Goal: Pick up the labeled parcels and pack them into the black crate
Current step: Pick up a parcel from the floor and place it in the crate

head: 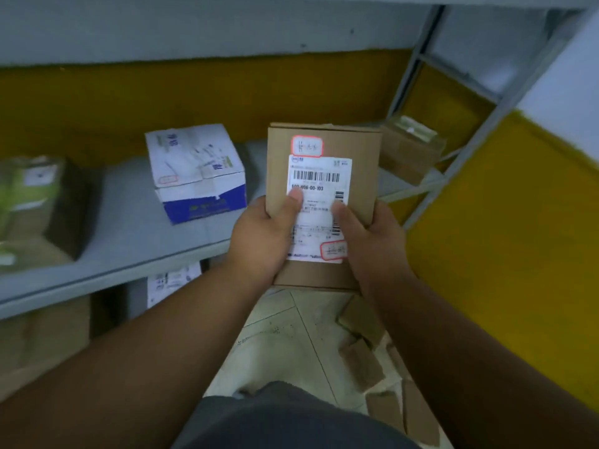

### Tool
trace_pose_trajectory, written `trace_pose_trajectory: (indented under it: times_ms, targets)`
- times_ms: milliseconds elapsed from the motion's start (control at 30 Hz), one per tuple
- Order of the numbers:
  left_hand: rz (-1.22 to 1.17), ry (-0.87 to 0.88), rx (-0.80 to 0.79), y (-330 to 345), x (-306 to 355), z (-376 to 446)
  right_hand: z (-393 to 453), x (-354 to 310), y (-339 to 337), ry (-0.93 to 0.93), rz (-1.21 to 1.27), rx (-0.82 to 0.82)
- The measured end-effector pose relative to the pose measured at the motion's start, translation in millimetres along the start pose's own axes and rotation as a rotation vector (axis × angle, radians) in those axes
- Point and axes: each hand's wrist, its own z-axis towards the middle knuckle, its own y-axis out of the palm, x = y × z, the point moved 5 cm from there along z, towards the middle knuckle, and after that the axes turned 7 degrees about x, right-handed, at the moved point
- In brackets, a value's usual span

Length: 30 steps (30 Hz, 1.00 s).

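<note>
**Head view: brown parcel held in both hands, crate out of sight**

Head view, far left: a blurred green-and-brown box (35, 202) sits on the grey shelf (129, 228). Right of it on the same shelf stands a white-and-blue box (197, 171) with a small red-edged sticker. A lower shelf level carries another labelled box (171, 281), partly hidden.

In the middle, the left hand (262, 234) grips the near left edge of the parcel (324, 205), thumb pressed on its white label (319, 202). The right hand (372, 241) grips the near right edge, thumb also on the label. Both hands are closed round it, and the parcel is held upright in the air in front of the shelf, clear of it.

The parcel is a flat cardboard box, stiff-sided and probably light, since thumbs and fingers at its lower end alone seem to carry it. The cardboard should not slip; the glossy label may. Holding by the two long edges looks sound.

Further right, another brown box (408, 147) rests in the shelf corner, and cardboard scraps (363, 345) lie on the floor. No black crate shows, so packing is not yet done.
</note>
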Motion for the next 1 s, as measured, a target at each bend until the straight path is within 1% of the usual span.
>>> trace_pose_trajectory:
  times_ms: [100, 233, 367, 433, 533, 667, 767, 900, 1000]
  targets:
    - [-0.024, -0.011, 0.101, -6, -10, -33, -8, 8, -3, -0.03, -0.012, -0.099]
    - [0.027, -0.121, 0.283, -15, -36, -91, -36, 31, -10, -0.034, -0.066, -0.241]
    - [0.017, -0.19, 0.416, -40, -61, -151, -84, 52, -3, 0.043, -0.012, -0.466]
    - [0.014, -0.212, 0.486, -60, -69, -177, -114, 56, 5, 0.071, 0.013, -0.55]
    - [-0.013, -0.217, 0.55, -78, -78, -207, -144, 55, 10, 0.061, 0.002, -0.608]
    - [-0.067, -0.227, 0.595, -103, -82, -248, -180, 48, 18, 0.023, -0.025, -0.665]
    - [-0.033, -0.21, 0.654, -154, -89, -292, -240, 41, 41, 0.0, 0.012, -0.744]
    - [-0.01, -0.214, 0.82, -254, -117, -375, -360, 38, 91, -0.024, 0.023, -0.861]
    - [0.01, -0.232, 0.883, -326, -132, -433, -451, 41, 123, 0.012, 0.032, -0.93]
